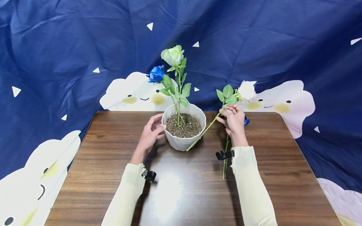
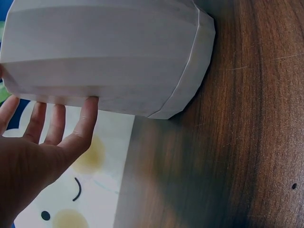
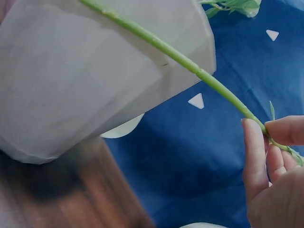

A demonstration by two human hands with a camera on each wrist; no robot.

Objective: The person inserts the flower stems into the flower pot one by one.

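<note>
A white faceted flowerpot (image 1: 185,142) filled with brown soil (image 1: 188,125) stands on the table. My left hand (image 1: 152,131) holds its left side, thumb at the rim and fingertips against the outer wall (image 2: 57,80). In the soil stand a blue rose (image 1: 156,74) and a taller pale green-white rose (image 1: 173,56). To the pot's right, my right hand (image 1: 235,121) pinches the green stem (image 3: 175,56) of a white rose (image 1: 247,91) between thumb and fingers. That stem slants down to the left, and its cut end overlaps the pot's front wall.
Under my right hand and forearm, another blue flower (image 1: 246,121) lies on the brown wooden table (image 1: 195,194), its stem (image 1: 225,163) pointing toward me. A dark blue cloth (image 1: 85,37) with smiling clouds hangs behind the table. Black straps with small cameras sit on both wrists.
</note>
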